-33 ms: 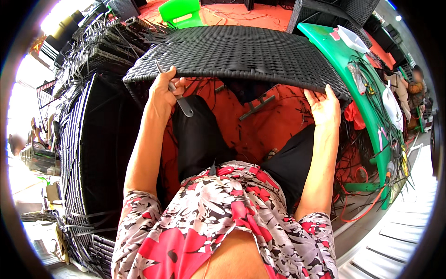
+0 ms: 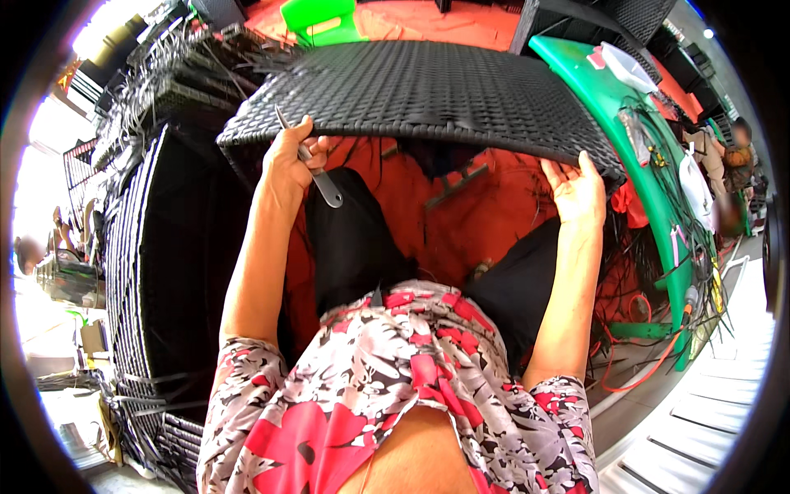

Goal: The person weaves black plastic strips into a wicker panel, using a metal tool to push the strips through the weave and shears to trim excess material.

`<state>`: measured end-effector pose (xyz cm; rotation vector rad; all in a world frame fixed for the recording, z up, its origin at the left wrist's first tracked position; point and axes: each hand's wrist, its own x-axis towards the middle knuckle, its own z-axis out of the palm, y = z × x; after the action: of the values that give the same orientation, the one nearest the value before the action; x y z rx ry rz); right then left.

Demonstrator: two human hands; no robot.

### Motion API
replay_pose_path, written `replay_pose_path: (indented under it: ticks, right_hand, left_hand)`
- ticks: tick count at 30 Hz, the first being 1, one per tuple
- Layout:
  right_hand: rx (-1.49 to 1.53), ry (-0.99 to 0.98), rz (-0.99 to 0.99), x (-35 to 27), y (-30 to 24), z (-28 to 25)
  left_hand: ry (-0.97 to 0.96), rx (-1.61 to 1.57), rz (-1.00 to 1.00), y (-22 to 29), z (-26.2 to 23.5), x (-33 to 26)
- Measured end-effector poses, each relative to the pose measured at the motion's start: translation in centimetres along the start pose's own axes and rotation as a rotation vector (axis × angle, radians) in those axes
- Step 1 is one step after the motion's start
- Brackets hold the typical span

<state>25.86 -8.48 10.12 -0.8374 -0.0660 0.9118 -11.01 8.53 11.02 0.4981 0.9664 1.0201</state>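
A black woven wicker panel (image 2: pixel 411 86) spans the space in front of me, its thick near edge facing my body. My left hand (image 2: pixel 286 160) is closed round a grey metal knife (image 2: pixel 328 192) at the left part of that edge. The pointed blade sticks up over the weave, and the handle end with a hole hangs below my fingers. At the edge's right end, my right hand (image 2: pixel 578 196) is closed on the panel, fingertips against its rim. What lies under the panel is mostly hidden.
Black woven panels (image 2: pixel 132 272) stand stacked at my left, with loose strips above. On the right, a green table (image 2: pixel 658 222) carries cords and a white tray (image 2: pixel 627 69). A bright green chair (image 2: pixel 321 20) stands on the red floor beyond. Another person (image 2: pixel 739 156) is far right.
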Motion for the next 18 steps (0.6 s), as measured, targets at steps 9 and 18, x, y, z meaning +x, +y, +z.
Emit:
replay_pose_path:
  ticks: [9, 18]
  right_hand:
    - [0.006, -0.087, -0.015, 2.5, -1.7, -5.4]
    - [-0.060, -0.098, -0.103, -1.8, -1.7, -7.4]
  left_hand:
    - [0.124, -0.152, 0.010, -3.2, 2.1, -4.5]
    - [0.233, -0.061, 0.024, -5.1, 2.8, -9.1]
